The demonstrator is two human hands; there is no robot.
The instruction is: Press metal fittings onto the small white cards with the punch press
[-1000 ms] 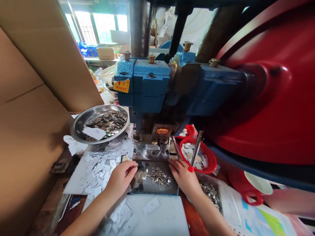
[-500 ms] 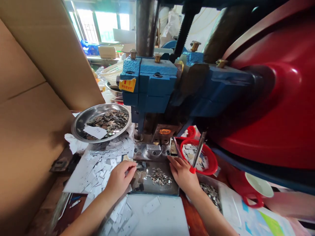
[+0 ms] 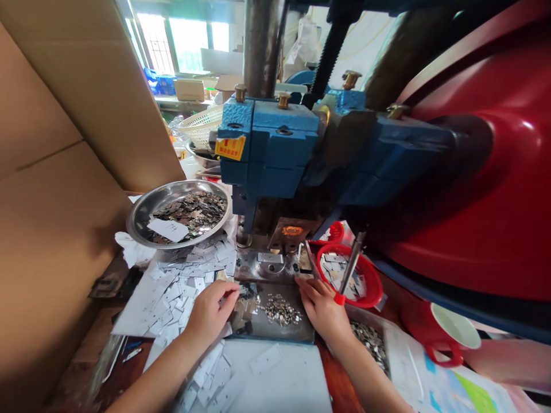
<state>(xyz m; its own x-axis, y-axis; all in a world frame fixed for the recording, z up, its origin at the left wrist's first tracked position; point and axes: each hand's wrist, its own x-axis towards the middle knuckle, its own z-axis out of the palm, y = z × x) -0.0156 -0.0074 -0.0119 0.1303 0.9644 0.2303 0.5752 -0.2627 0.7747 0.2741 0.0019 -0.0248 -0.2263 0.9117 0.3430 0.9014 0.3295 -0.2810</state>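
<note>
My left hand (image 3: 210, 312) rests at the left edge of a flat metal tray (image 3: 297, 330), its fingers curled and pinched near small dark metal pieces. My right hand (image 3: 321, 304) lies at the tray's right edge, fingers bent and pointing toward the die plate (image 3: 267, 264) of the blue press (image 3: 271, 149). What either hand holds is too small to see. A heap of tiny silver parts (image 3: 280, 311) lies on the tray between both hands. A metal lever with a red tip (image 3: 349, 269) stands just right of my right hand.
A steel bowl (image 3: 142, 209) with metal pieces and a paper slip sits at the left. White punched cards (image 3: 181, 287) are scattered below it. A red basket (image 3: 373, 284) holds more cards. A red and white cup (image 3: 447, 335) stands at the right, cardboard (image 3: 55, 172) walls the left.
Both hands have stayed at the tray; the right hand's fingers shifted slightly toward the die plate. The camera has drifted a little, moving the scene rightward.
</note>
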